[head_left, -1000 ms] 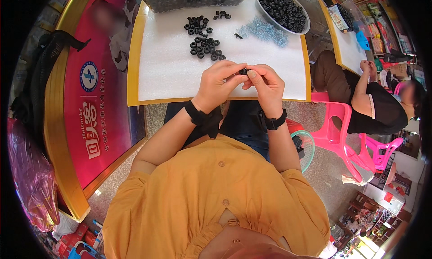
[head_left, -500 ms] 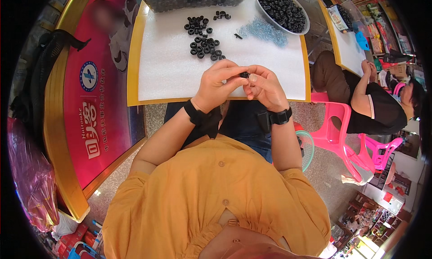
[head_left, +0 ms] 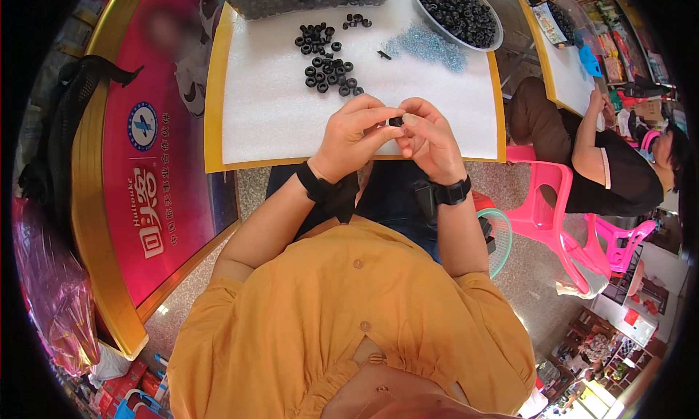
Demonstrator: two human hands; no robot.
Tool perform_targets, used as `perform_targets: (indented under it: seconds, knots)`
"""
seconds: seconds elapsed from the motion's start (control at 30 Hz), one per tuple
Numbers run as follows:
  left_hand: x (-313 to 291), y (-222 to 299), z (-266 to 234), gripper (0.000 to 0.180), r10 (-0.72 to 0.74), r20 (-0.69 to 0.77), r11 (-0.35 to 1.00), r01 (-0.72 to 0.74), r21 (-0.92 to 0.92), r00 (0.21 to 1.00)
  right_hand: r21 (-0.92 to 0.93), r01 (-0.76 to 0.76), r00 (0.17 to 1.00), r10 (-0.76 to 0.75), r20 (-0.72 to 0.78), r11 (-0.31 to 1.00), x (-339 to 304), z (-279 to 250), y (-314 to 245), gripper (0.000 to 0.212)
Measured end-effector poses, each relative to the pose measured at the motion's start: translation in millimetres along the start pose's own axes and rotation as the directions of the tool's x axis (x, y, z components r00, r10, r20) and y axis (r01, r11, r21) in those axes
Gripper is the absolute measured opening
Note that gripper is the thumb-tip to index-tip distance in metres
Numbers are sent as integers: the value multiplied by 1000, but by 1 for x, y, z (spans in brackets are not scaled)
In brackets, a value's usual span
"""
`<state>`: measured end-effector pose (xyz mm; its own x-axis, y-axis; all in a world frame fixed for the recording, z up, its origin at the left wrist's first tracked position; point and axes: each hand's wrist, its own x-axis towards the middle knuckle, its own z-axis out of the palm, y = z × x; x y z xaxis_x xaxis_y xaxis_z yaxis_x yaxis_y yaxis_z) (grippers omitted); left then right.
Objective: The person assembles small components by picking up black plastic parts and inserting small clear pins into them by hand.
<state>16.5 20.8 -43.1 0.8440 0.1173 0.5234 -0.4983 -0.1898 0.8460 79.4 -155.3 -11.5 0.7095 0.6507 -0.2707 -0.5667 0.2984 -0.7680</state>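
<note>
At the far left, crinkled purple wrapping [head_left: 54,288] stands beside a gold-edged pink panel [head_left: 156,222]. To its right, a yellow-edged bench [head_left: 214,113] carries a white sheet [head_left: 266,128]. On the sheet's left half lie loose black rings [head_left: 331,74] in an uneven cluster, with a smaller group of black pieces [head_left: 357,21] farther away. Beyond these, at the far edge, sits a clear container [head_left: 313,2] filled with dark pieces.

The left hand [head_left: 353,136] is over the near part of the bench, its fingers narrowed in a pinch on the left side of a small black piece [head_left: 395,121]. A short black rod [head_left: 384,55] lies alone, farther off. The right hand [head_left: 435,141] meets the left, its fingers drawn in narrow on the piece's right end, so the piece is held between both hands. Beyond it are scattered pale blue beads [head_left: 426,48], then a white bowl [head_left: 498,34] heaped with black rings at the far right corner.

Right of the bench, near, are a green basket [head_left: 509,237] and a pink chair [head_left: 550,200]; another person [head_left: 619,168] sits farther right.
</note>
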Motion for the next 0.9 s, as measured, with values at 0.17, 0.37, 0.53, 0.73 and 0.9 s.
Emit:
perform_targets:
  seconds: [0.17, 0.37, 0.53, 0.73, 0.9]
  knots:
    - [0, 2, 2, 29, -35, -35, 998, 37, 41, 999, -249, 263, 946, -299, -122, 932, -5, 11, 10, 19]
    - [1, 4, 2, 29, -67, -21, 997, 68, 41, 998, -321, 340, 916, -389, -99, 884, -7, 10, 13, 18]
    - [1, 3, 3, 30, -84, -44, 996, 84, 8, 996, -375, 353, 906, -414, -94, 857, -7, 12, 13, 17]
    - [0, 2, 2, 31, -79, -41, 996, 80, 34, 996, -475, 367, 894, -445, -58, 800, -9, 13, 13, 15]
    - [-1, 0, 3, 31, -53, -45, 998, 55, 40, 998, -485, 348, 901, -430, -64, 802, -9, 12, 13, 14]
